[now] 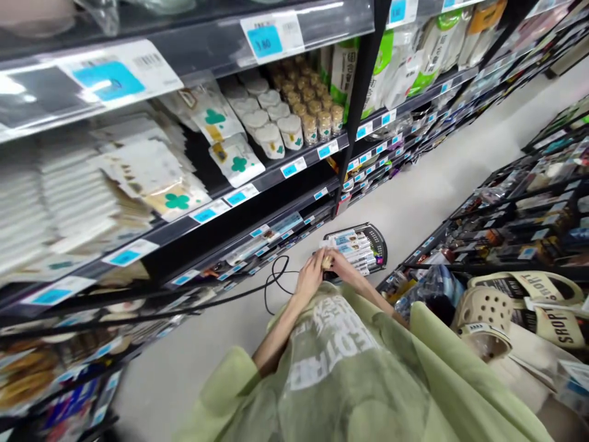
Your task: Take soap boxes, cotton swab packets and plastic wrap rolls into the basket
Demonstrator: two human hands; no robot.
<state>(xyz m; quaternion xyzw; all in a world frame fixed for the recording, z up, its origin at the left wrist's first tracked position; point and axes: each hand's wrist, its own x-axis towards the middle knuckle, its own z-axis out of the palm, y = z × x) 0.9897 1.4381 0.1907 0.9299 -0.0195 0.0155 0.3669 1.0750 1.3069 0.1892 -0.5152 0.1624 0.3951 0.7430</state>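
Both of my hands meet low in front of my body, above the black shopping basket (pixel 384 245) on the floor. A small yellowish-tan item (pixel 327 263) sits between them, too small and covered to name. My left hand (pixel 313 270) has its fingers curled round its left side. From the right, my right hand (pixel 339 261) closes on the same item. Several white packs (pixel 359 245) with coloured print lie side by side in the basket, partly hidden behind my hands.
At left, dark shelves hold white packets (pixel 151 178), white-lidded tubs (pixel 267 123) and small gold-topped jars (pixel 317 110). Beige clogs (pixel 485 310) and slippers fill the right rack. A black cable (pixel 243 298) runs across at left. The pale aisle floor (pixel 442 156) stretches ahead.
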